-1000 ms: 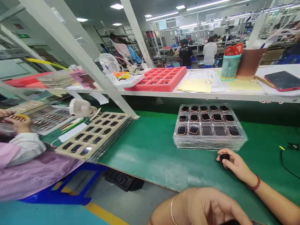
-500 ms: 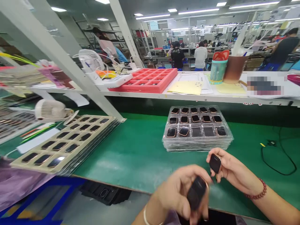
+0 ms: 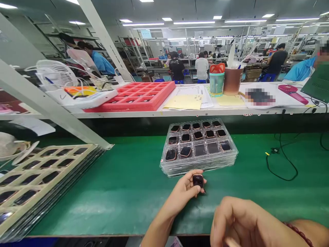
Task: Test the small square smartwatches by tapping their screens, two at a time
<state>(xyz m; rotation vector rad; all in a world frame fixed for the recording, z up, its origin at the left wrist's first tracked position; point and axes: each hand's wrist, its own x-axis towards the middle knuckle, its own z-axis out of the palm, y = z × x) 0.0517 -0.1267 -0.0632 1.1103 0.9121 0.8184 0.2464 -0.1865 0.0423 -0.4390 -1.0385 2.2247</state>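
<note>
My left hand grips a small square smartwatch body by its edges, with its dark face turned up, just in front of the clear plastic tray stack. That stack's top tray holds rows of dark watch bodies with gold-coloured rims; two pockets in its front row hold none. One watch in this row sits askew. Close to the camera at the bottom right, my right hand is curled, a red bead bracelet on its wrist. Its fingers hide whatever may be inside.
At left stands a stack of beige trays with more watches. A slanted white post meets the green bench. A black cable lies right. The shelf above carries a red foam tray, papers and cups. Several people sit in the background.
My left hand has moved forward and left with its watch, towards the clear trays. My right hand has come back closer to the camera, and its watch no longer shows. The view has swung right.
</note>
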